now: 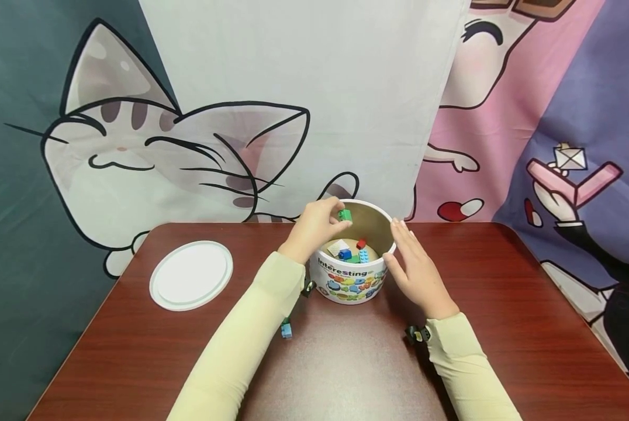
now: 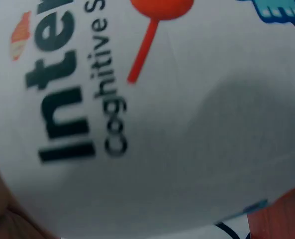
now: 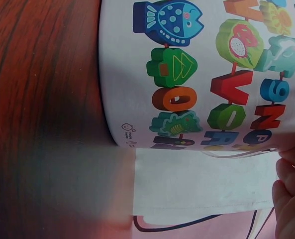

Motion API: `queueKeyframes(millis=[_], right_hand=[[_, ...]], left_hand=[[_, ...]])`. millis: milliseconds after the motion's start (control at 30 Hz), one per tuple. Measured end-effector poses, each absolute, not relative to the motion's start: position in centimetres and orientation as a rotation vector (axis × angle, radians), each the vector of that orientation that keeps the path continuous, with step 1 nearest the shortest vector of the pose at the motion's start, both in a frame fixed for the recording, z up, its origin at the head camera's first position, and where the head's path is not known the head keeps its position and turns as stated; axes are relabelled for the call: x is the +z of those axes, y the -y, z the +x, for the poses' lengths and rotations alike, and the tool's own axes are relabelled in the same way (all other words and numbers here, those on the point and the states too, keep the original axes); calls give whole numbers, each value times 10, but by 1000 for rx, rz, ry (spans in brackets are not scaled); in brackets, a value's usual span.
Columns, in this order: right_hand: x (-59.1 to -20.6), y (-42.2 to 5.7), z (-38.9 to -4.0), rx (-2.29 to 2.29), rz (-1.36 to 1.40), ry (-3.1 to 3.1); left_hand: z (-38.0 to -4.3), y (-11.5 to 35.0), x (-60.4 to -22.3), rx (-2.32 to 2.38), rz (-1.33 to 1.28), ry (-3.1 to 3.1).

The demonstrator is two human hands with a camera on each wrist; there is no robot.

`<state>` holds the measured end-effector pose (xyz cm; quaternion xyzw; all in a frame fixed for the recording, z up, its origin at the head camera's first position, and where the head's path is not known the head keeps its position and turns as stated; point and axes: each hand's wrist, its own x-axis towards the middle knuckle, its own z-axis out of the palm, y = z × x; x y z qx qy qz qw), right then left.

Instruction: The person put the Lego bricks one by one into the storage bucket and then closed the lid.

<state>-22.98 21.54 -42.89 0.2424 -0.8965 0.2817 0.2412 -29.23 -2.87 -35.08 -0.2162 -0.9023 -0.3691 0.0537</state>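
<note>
A round white tub [image 1: 348,282] with printed letters and shapes stands on the table, its top uncovered. Over its left rim reaches my left hand [image 1: 314,227], pinching a green building brick [image 1: 345,215] above the inside. On the tub's floor lie a blue brick [image 1: 344,254], a light blue brick [image 1: 363,256], a red brick [image 1: 361,243], a white piece [image 1: 338,247] and some green. My right hand [image 1: 415,270] touches the tub's right rim with its fingers extended; its fingertips [image 3: 291,169] also show in the right wrist view. The tub's printed wall [image 2: 187,124] fills the left wrist view.
A round white lid [image 1: 190,275] lies flat on the table [image 1: 346,374] to the left. Close to my left forearm is a light blue brick [image 1: 286,331] with a green one partly hidden behind the sleeve. A printed cloth [image 1: 314,70] hangs behind the table.
</note>
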Motion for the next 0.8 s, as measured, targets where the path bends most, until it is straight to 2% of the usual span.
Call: queueKeyframes(millis=[333,800], right_hand=[[-430,-215,-230,773,658,2444],[-428,-214,-230,784,655,2450]], left_hand=[[-293,22,-352,-1084,-601,2726],[-254,72,-347,-1137,-571,2453]])
